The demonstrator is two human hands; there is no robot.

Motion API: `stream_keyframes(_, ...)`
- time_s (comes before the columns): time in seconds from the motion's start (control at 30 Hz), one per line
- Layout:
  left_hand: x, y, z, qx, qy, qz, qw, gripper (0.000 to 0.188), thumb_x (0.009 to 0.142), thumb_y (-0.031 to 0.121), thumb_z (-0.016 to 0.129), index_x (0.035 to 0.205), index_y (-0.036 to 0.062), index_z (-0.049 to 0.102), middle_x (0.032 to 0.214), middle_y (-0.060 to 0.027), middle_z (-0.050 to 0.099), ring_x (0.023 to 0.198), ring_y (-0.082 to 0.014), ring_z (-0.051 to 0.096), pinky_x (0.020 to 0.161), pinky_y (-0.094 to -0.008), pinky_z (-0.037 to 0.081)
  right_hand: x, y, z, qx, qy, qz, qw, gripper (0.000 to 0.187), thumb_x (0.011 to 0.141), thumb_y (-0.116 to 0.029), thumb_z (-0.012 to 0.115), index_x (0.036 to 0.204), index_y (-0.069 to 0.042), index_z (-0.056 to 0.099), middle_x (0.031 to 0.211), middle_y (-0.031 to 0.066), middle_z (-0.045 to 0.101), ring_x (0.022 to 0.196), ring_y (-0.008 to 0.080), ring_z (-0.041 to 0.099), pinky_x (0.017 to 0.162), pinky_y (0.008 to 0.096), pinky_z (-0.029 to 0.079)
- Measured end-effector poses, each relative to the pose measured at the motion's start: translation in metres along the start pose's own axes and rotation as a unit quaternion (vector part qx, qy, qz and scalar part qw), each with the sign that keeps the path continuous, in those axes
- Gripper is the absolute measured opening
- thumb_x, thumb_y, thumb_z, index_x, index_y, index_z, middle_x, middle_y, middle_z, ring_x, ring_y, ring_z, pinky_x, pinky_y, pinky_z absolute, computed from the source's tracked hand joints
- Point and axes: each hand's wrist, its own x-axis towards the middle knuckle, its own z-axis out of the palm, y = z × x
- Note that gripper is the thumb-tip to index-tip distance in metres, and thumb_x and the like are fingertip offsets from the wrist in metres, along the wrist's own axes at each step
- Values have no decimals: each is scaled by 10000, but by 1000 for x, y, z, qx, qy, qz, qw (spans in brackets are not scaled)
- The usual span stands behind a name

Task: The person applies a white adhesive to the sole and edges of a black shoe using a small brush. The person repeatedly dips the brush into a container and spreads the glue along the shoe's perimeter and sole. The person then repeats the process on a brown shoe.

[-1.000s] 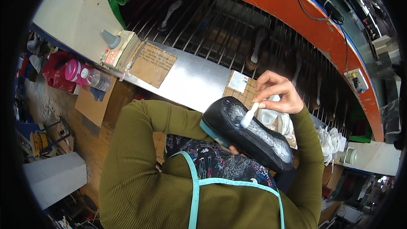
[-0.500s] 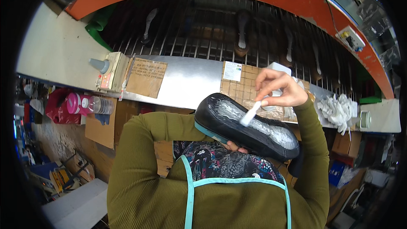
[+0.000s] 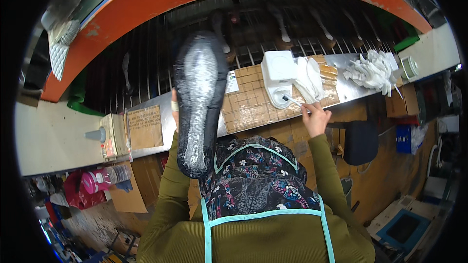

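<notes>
My left hand [image 3: 174, 107], mostly hidden, grips a black shoe [image 3: 220, 98] and holds it bottom side up to the left of my body. The shoe has no outsole on; a whitish, shiny coating [image 3: 199, 82] runs down the middle of its underside. Pinched in the fingers of my right hand [image 3: 316, 118] is a small white-handled brush [image 3: 295, 101]. Its dark tip is at the round opening of a white dispenser [image 3: 279, 68] with a boxy top. Beside the dispenser lies a folded white cloth [image 3: 308, 79].
The dispenser stands on a taped cardboard sheet [image 3: 246, 109] along a metal ledge. Beyond it, a rack of metal bars [image 3: 302, 46] carries several shoe-like shapes. White crumpled gloves or rags [image 3: 373, 73] sit at right. A box with a grey cone [image 3: 96, 134] stands left.
My right hand has moved the brush off the shoe and down to the dispenser. My left hand has swung the shoe leftward and turned it lengthwise. The view has shifted.
</notes>
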Motion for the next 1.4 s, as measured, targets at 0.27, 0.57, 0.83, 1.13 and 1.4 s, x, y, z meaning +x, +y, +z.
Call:
stream_keyframes(0.27,2,-5,-52,23,13,-7,1000,716,897,592,517,1348,44,420,1266,-164,516,1118,-279,547,985,-444,461,9,5,26,-70,-2,-80,994,58,805,-205,698,825,-160,729,821,34,618,724,238,603,763,422,348)
stream_keyframes(0.57,18,-31,-24,104,24,6,994,799,836,621,606,1373,50,456,1338,-132,534,1161,-257,558,1005,-392,468,49,15,-6,368,-363,255,817,224,859,-263,707,882,-41,731,667,-19,624,546,43,455,496,208,353)
stream_keyframes(0.83,24,-50,21,176,-11,-81,981,861,724,601,718,1336,35,502,1255,-159,598,1101,-276,613,965,-398,512,109,-120,-97,431,-67,-125,891,139,808,-117,744,935,-60,754,845,15,613,691,81,570,657,238,443)
stream_keyframes(1.13,22,-38,17,144,-10,-2,990,852,761,624,671,1364,56,473,1279,-154,578,1108,-259,605,963,-400,509,100,-169,-118,188,36,-333,923,165,732,-214,784,891,-180,756,873,-38,593,625,103,492,736,329,263)
stream_keyframes(1.4,15,-6,8,95,4,67,993,795,847,640,551,1374,53,457,1288,-149,569,1124,-251,593,963,-387,500,107,-204,-74,110,156,-345,919,201,741,-177,773,941,-180,757,915,-6,614,673,104,532,734,337,266)
